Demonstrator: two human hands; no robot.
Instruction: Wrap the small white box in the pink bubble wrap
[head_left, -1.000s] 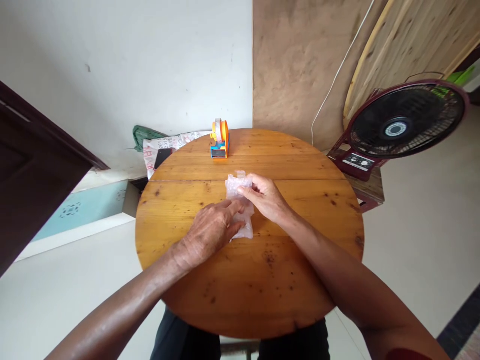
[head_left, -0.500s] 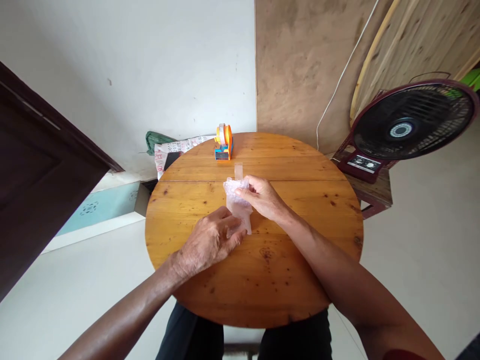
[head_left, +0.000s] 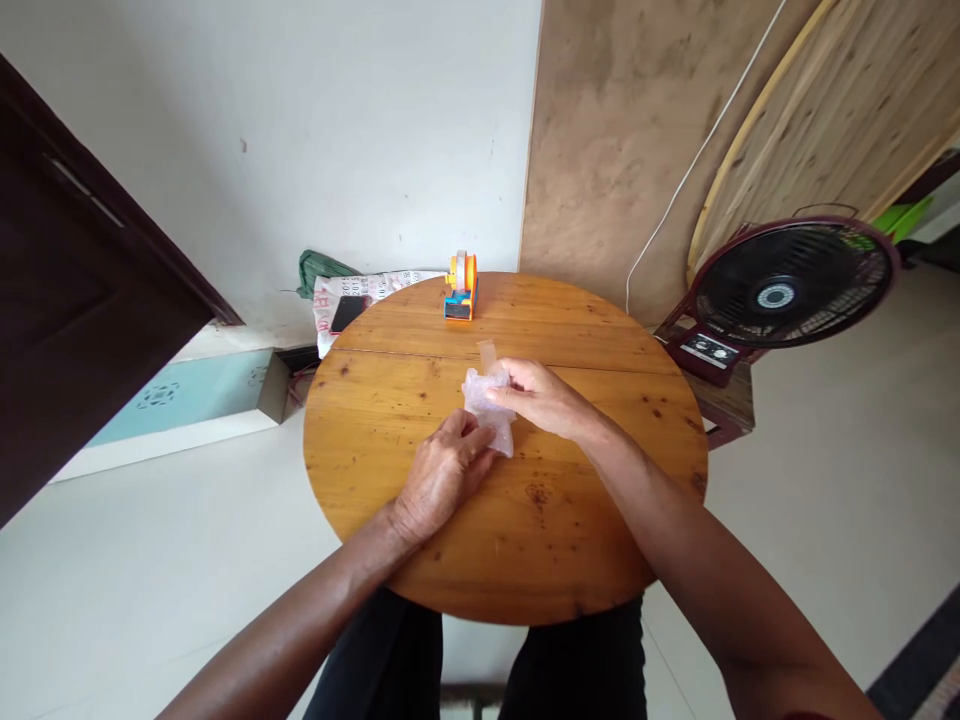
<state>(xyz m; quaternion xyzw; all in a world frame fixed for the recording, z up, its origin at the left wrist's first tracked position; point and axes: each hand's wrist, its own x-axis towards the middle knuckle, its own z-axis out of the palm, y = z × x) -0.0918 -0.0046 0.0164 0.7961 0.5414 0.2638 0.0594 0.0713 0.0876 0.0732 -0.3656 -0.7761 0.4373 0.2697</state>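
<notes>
A small bundle of clear bubble wrap lies on the round wooden table; what it encloses, if anything, cannot be made out. My right hand pinches its upper right side between thumb and fingers. At its lower left, my left hand is closed on the near end, fingers bent and thumb tucked under. From the far edge of the bundle sticks a strip of clear tape, pointing away from me. Farther back stands an orange and blue tape dispenser with a roll on it.
Behind the table's left edge sit a printed sack, a dark flat object and a green bag. To the right stands a fan beside a white cable. A dark door is on the left.
My left hand has closed from loosely spread fingers onto the near end of the bubble wrap. My right hand keeps its pinch. The whole view has shifted and turned slightly.
</notes>
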